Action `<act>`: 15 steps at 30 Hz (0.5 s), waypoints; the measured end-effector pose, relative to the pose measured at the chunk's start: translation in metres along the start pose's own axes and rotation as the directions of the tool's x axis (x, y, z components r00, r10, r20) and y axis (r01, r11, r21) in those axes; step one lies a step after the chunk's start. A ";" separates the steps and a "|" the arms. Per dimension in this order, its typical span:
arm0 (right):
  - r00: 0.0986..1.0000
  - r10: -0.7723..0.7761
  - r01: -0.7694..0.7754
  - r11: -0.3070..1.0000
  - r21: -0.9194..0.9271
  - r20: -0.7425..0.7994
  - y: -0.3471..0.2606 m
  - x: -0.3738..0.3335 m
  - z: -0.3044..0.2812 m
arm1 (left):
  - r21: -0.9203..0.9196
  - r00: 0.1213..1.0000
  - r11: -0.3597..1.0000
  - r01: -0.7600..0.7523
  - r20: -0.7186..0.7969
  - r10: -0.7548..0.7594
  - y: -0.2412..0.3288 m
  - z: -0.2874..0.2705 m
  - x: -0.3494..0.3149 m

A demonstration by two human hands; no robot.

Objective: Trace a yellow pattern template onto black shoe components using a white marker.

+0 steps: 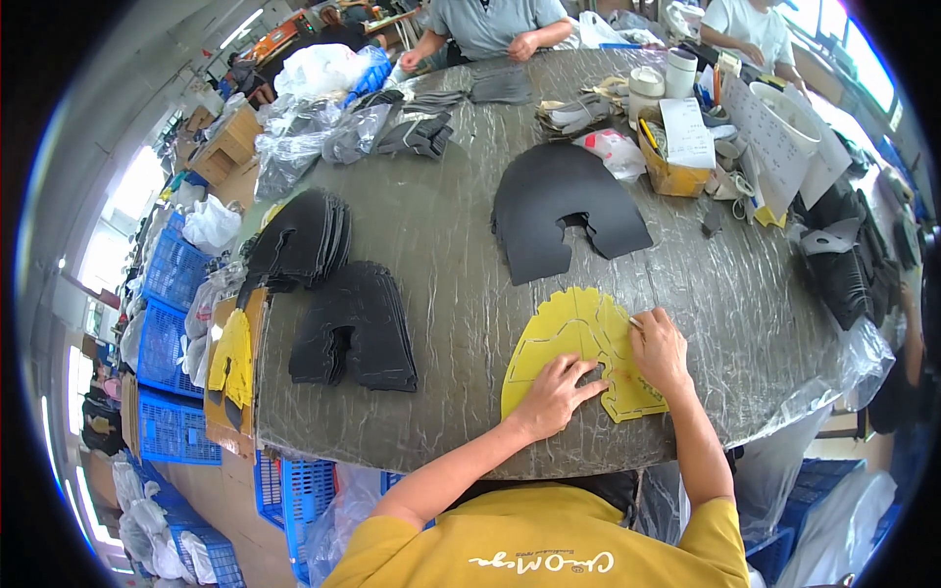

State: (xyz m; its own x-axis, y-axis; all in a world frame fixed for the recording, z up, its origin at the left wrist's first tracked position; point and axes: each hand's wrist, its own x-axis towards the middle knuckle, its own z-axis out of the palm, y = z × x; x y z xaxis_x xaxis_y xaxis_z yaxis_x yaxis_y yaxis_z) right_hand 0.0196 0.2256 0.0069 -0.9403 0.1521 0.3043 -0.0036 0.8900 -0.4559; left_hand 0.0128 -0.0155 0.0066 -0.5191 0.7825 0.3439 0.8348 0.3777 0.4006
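Observation:
A yellow horseshoe-shaped template [559, 333] with slots and a notched edge lies flat on the table in front of me. My left hand [557, 397] rests on its lower part, fingers spread beside the central notch. Over the template's right edge, my right hand [659, 348] is closed in a pinch around a thin, pale, pen-like tool, mostly hidden by the fingers. Just beyond lies a stack of black horseshoe-shaped pieces [564, 206]. Left of the template sit two more black stacks, one nearer [368, 304] and one farther [309, 230].
A cardboard box [674, 174] of pens and papers stands at the back right beside white cups [679, 73]. Plastic-wrapped black pieces [358, 134] lie at the back left. Blue crates [176, 426] line the left floor. A co-worker [490, 29] sits across the table [461, 294].

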 end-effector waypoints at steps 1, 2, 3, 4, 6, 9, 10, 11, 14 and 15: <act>1.000 0.024 -0.023 0.998 0.060 -0.017 0.001 0.002 -0.001 | 0.001 1.000 1.000 -0.008 -0.008 0.008 0.000 0.000 0.001; 0.998 0.052 -0.049 0.992 0.120 -0.029 0.002 0.002 -0.003 | 0.011 1.000 1.000 -0.008 -0.014 0.008 0.001 0.001 0.002; 0.998 0.046 -0.042 0.992 0.123 -0.030 0.003 0.002 -0.004 | 0.004 1.000 1.000 0.003 -0.023 -0.003 0.002 0.002 0.001; 0.995 0.095 -0.094 0.966 0.241 0.005 0.003 0.004 -0.008 | -0.006 1.000 1.000 0.013 -0.027 -0.013 0.005 0.002 0.003; 0.987 0.147 -0.158 0.922 0.353 0.059 0.005 0.009 -0.011 | -0.025 0.995 1.000 0.010 -0.097 -0.013 0.002 -0.001 0.006; 0.985 0.172 -0.106 0.677 0.728 -0.016 0.029 0.018 -0.020 | -0.004 0.928 1.000 0.010 -0.372 -0.011 -0.006 -0.021 0.012; 0.973 0.212 -0.042 0.550 0.834 -0.090 0.045 0.025 -0.027 | -0.004 0.888 0.995 0.102 -0.451 -0.093 -0.014 -0.029 0.012; 0.927 0.344 -0.014 0.431 0.902 -0.150 0.060 0.031 -0.035 | -0.007 0.832 0.969 0.249 -0.510 -0.217 -0.017 -0.038 0.010; 0.830 0.548 0.176 -0.081 0.981 -0.104 0.108 0.035 -0.060 | 0.172 0.839 0.824 0.540 -0.185 -0.512 -0.039 -0.054 -0.001; 0.829 0.556 0.196 -0.184 0.963 -0.063 0.122 0.030 -0.062 | 0.229 0.814 0.785 0.576 -0.073 -0.576 -0.040 -0.052 -0.001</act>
State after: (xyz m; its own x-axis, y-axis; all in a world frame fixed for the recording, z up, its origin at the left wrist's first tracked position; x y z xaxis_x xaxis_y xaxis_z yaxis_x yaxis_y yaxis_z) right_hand 0.0124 0.3656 0.0118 -0.7602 0.6477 0.0512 -0.5116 -0.5482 -0.6617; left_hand -0.0295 -0.0567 0.0345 -0.9168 0.3835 0.1112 0.3984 0.8603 0.3180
